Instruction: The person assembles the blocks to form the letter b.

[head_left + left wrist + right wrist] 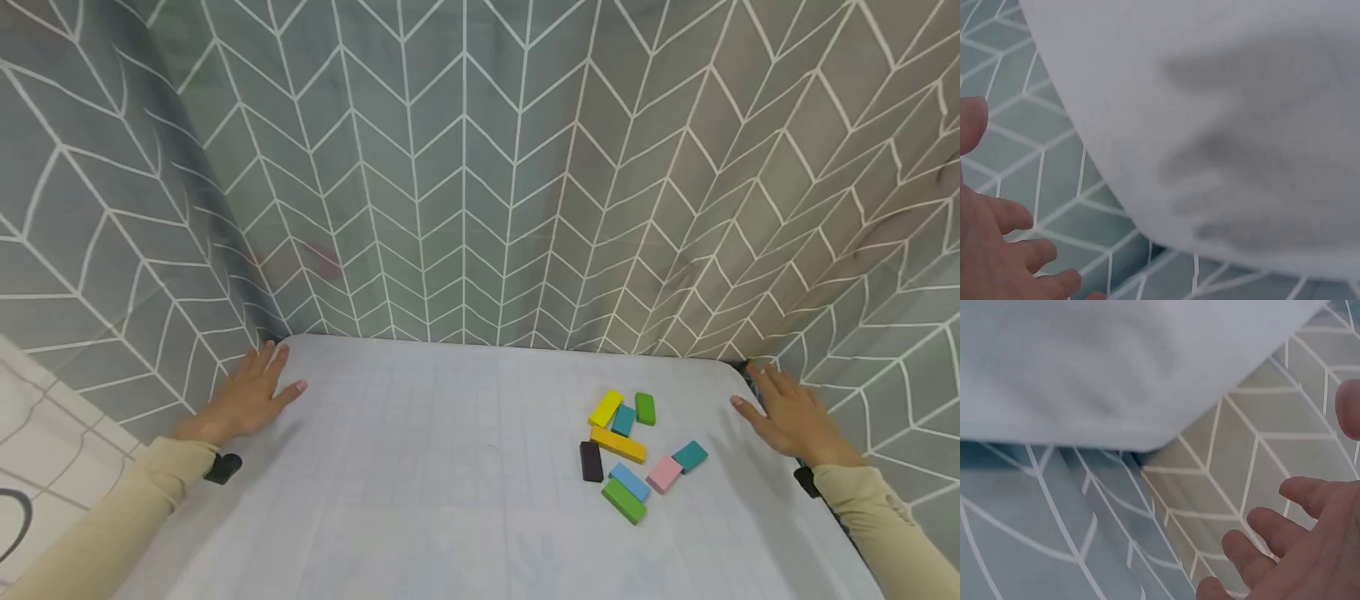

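Observation:
My left hand [242,402] hovers by the table's far left corner, fingers spread and holding nothing. Over by the far right corner, my right hand [797,418] is likewise spread and bare. Both wrist views show relaxed fingers with nothing in them. Coloured blocks lie right of centre, nearer the right hand: a yellow block [605,408], a teal block [623,420], a small green block [645,409], an orange-yellow block [618,444], a black block [591,462], a blue block [629,482], a larger green block [624,501], a pink block [664,474] and another teal block [690,456].
The white table [420,467] has rounded far corners. A grey curtain [465,183] with white chevron lines hangs behind it and along both sides. White tiles with a dark curved object [22,525] show at the lower left.

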The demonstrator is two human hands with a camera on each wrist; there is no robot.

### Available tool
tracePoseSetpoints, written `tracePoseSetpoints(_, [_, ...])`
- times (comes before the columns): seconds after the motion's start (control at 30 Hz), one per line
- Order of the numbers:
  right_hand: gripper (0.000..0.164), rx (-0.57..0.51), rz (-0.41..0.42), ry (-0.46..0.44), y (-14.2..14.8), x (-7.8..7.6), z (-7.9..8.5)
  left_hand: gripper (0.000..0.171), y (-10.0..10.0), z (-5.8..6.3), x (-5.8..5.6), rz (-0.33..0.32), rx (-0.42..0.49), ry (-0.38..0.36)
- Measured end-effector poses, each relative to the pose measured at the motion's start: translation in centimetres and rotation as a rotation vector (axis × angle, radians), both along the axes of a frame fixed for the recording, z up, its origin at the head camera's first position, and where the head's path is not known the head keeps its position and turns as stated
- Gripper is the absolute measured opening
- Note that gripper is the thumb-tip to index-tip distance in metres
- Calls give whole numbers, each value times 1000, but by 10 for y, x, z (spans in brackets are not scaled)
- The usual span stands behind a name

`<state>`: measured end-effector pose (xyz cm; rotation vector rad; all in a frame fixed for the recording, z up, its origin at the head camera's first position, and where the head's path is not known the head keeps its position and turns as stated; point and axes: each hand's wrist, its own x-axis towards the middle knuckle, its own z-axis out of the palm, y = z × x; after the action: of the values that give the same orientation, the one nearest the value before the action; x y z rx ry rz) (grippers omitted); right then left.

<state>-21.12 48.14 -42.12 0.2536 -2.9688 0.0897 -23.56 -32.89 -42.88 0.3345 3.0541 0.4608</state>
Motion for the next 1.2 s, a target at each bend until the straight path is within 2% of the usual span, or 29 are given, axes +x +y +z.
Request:
tracePoseSetpoints(0.2, [70, -8, 50, 32, -7, 9, -25, 85, 24, -22, 10, -46, -6, 7])
tracePoseSetpoints(0.27, [69, -34, 62, 37, -13, 13, -37, 84, 38, -32, 17, -56, 29, 0])
tracePoseSetpoints(0.4, [70, -121, 69, -34, -35, 27, -54, 80, 76, -51, 32, -88, 127, -12])
tracePoseSetpoints(0.5, [73, -182, 54, -112, -57, 38, -64, 78, 109, -63, 43, -123, 194, -45])
tracePoseSetpoints(0.6, [75, -207, 46, -149, -78, 49, -69, 77, 146, -74, 53, -155, 238, -106])
tracePoseSetpoints(0.67, [74, -220, 66, -137, -90, 54, -71, 76, 173, -81, 60, -168, 255, -121])
tracePoseSetpoints(0.77, [70, -243, 130, -96, -106, 59, -71, 74, 213, -89, 66, -196, 287, -104])
tracePoseSetpoints(0.83, [67, -272, 189, -66, -116, 62, -69, 72, 239, -92, 68, -233, 311, -90])
tracePoseSetpoints(0.97, [62, -334, 288, -62, -133, 70, -65, 68, 292, -96, 68, -313, 338, -72])
tracePoseSetpoints(1.1, [62, -324, 387, -78, -145, 73, -63, 61, 344, -102, 65, -322, 347, -31])
tracePoseSetpoints(1.2, [60, -319, 433, -109, -150, 73, -62, 57, 376, -104, 63, -321, 353, 6])
